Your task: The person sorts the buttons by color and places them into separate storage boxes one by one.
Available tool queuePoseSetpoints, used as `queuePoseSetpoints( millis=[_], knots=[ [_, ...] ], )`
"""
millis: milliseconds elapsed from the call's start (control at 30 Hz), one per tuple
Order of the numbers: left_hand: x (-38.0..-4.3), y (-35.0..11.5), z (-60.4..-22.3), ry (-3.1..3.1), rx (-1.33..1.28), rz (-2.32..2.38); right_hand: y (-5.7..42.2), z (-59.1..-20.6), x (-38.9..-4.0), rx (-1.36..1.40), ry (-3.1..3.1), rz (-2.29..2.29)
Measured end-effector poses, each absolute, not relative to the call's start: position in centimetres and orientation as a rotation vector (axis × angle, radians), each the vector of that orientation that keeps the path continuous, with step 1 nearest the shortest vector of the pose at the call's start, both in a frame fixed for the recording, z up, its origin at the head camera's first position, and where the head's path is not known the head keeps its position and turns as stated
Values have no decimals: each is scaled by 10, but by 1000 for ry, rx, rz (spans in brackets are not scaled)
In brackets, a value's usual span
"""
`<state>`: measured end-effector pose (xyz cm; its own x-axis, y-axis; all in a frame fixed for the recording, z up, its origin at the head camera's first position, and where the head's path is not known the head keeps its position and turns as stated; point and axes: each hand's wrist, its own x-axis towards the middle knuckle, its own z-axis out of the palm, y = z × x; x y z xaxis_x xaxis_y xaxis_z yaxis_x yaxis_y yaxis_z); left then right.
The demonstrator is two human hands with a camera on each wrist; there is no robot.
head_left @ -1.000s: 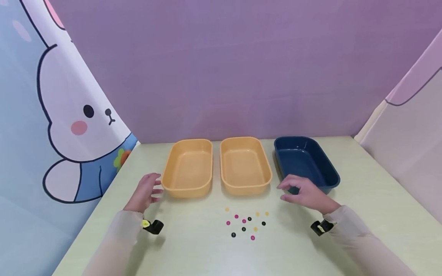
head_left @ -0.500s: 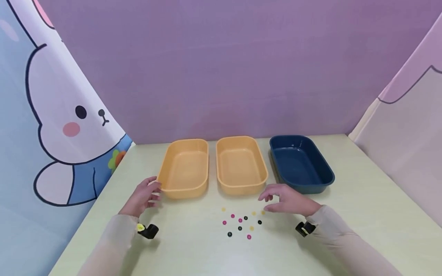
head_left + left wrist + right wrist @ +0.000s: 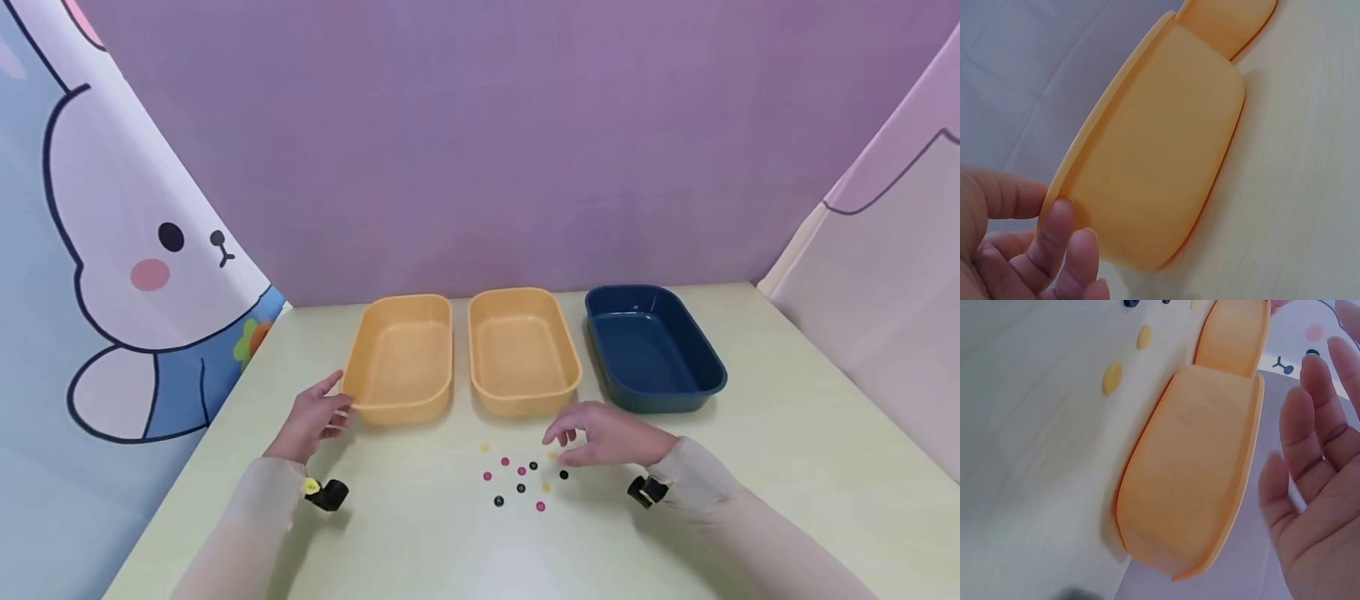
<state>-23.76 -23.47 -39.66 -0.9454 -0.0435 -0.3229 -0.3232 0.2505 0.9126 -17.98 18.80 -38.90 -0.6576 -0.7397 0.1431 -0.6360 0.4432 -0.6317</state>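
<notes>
My left hand (image 3: 309,419) is at the near left corner of the left yellow tray (image 3: 401,412). In the left wrist view, fingers lie on both sides of this tray's rim (image 3: 1105,100), pinching it. My right hand (image 3: 603,433) hovers over the right side of a scatter of small buttons, thumb and fingers apart and nothing between them. The buttons are pink (image 3: 541,507), black (image 3: 498,501) and yellow (image 3: 546,488). Close by the right thumb lies another yellow button (image 3: 552,456). Two yellow buttons (image 3: 1112,377) also show flat on the table in the right wrist view.
A second yellow tray (image 3: 525,404) stands in the middle, and a dark blue tray (image 3: 660,400) at the right. Behind the table (image 3: 420,533) rises a purple backdrop (image 3: 480,150). A rabbit-print cloth (image 3: 142,208) hangs at the left.
My right hand has moved left from in front of the blue tray to over the buttons. My left hand has closed in on the left tray's corner. The view has shifted slightly.
</notes>
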Motion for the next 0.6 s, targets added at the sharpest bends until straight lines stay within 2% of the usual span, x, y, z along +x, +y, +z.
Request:
queuePoseSetpoints(
  millis=[600],
  knots=[
    [-239, -240, -398, 2293, -368, 1674, 159, -399, -174, -1200, 2551, -652]
  ],
)
